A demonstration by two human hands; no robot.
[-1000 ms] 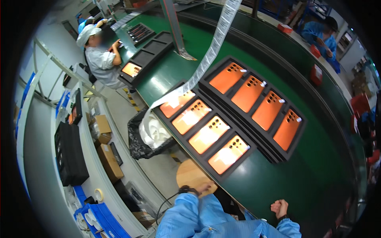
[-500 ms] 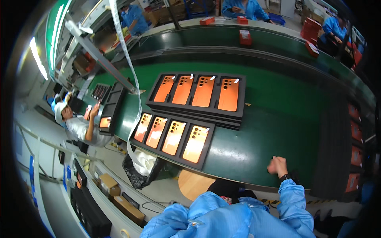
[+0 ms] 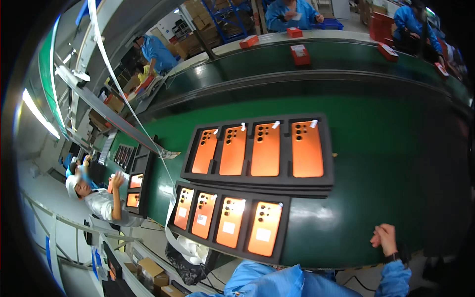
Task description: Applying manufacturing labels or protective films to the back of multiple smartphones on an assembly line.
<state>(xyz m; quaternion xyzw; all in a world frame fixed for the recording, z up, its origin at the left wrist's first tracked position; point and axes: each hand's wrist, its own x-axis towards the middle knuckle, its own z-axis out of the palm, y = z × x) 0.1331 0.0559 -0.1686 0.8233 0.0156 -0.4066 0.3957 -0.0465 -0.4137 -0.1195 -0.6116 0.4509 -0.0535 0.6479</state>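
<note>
Green table (image 3: 366,193) is bearing a far tray (image 3: 285,153) and near tray (image 3: 280,235), each carrying four orange phones (image 3: 264,158); far left, a co-worker's tray (image 3: 139,166) is now showing two, not one. Near right, the right hand (image 3: 385,238) is clenching loosely; the left hand's grip is escaping view.

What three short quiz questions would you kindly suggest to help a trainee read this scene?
1. Count: how many orange phones lie in the front tray?
2. Position: where is the wearer's right hand relative to the front tray?
3. Choose: what does the rear tray rest on?
A) a cardboard box
B) other dark trays
C) a blue crate

Key:
1. Four.
2. To its right, apart from it, by the near edge of the green work surface.
3. B.
</note>
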